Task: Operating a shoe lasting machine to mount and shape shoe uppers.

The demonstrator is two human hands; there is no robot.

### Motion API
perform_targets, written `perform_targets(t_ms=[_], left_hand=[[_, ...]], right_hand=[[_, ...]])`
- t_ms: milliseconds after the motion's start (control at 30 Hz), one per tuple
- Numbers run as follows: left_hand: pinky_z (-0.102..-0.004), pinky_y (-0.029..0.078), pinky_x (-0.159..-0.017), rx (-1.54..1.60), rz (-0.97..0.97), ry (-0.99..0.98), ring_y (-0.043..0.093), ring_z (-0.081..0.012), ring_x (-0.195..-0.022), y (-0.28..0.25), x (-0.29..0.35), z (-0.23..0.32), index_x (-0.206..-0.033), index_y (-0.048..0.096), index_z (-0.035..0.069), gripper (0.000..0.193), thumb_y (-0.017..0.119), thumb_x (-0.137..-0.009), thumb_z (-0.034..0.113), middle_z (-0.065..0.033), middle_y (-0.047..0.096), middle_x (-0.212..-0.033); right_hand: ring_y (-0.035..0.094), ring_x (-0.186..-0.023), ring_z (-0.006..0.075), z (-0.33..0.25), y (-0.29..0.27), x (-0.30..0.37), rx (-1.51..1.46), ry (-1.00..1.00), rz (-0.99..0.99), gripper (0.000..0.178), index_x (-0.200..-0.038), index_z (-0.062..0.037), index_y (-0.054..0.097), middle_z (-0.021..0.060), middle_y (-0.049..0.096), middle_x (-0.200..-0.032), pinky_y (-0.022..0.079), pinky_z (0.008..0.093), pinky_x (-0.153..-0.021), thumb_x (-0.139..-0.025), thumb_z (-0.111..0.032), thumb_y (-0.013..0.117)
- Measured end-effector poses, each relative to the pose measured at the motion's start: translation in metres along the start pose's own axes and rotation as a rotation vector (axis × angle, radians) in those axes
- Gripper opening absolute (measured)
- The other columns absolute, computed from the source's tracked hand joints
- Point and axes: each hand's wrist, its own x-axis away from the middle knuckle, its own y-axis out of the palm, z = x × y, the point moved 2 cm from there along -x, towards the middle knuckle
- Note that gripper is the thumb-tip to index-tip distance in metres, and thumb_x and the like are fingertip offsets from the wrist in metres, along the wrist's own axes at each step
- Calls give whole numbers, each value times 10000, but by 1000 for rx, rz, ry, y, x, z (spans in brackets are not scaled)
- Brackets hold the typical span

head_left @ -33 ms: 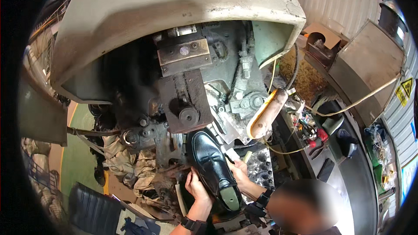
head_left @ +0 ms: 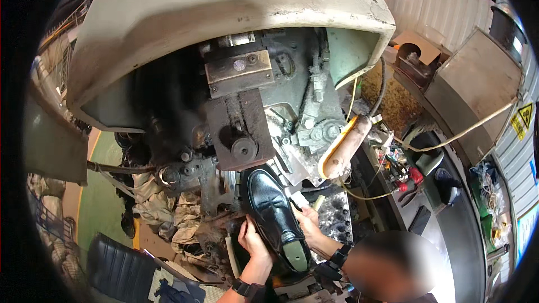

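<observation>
A glossy black leather shoe (head_left: 272,205) points toe-away under the dark metal block (head_left: 241,129) of a machine. In its heel opening shows a pale green last (head_left: 296,255). My left hand (head_left: 255,241) is closed along the shoe's left side, and my right hand (head_left: 307,225) grips the right side, near the middle. The fingertips of both are partly hidden by the shoe. Close to my right hand, a small white piece (head_left: 299,198) sticks out beside the shoe. Whether the toe touches the metal block cannot be made out.
The machine's cream hood (head_left: 236,0) overhangs the work. A lit tubular lamp (head_left: 345,148) stands right of the block. Further right are red-handled tools (head_left: 412,177), a phone-like dark slab (head_left: 420,219) and a dark shoe (head_left: 447,185). A black chair (head_left: 120,266) and crumpled cloth (head_left: 163,207) lie left.
</observation>
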Motion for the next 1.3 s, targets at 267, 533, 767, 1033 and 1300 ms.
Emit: perform_targets(t_ms=[267,533,767,1033,1300], left_hand=[[-374,596,-797,31,-49,-110,714,-237,-920,-9,-5,3,-1209,678,-43,386,604,-1052,302,-121,723,-1132],[-393,596,-825,81,-97,-171,715,-247,-946,-4,1,9,-1225,674,-42,425,619,-1046,340,-124,719,-1160],[-392,588,-845,90,-73,-185,710,-245,-959,5,7,16,-1202,686,-46,476,673,-1019,393,-127,720,-1156],[-383,571,-815,62,21,-195,694,-243,-906,-6,11,16,-1136,702,-68,463,722,-992,371,-135,724,-1124],[-388,576,-811,68,11,-158,694,-249,-901,-1,6,21,-1122,700,-72,473,739,-980,378,-131,724,-1098]], right_hand=[[730,-832,155,2,7,11,45,19,64,208,-1201,-34,681,67,756,-1030,613,312,-704,-1023,-141,679],[716,-827,144,-1,9,17,1,-4,19,175,-1167,-49,689,46,750,-1003,601,304,-718,-1020,-145,685],[713,-799,142,-6,11,19,125,-66,111,177,-1149,-44,665,64,755,-1012,594,304,-676,-1004,-136,708],[722,-813,169,-4,14,31,154,-75,188,268,-1222,-2,628,123,752,-1024,613,319,-704,-981,-66,725],[697,-786,136,-10,24,31,226,-142,212,229,-1186,-4,664,94,744,-1022,591,281,-685,-976,-66,731]])
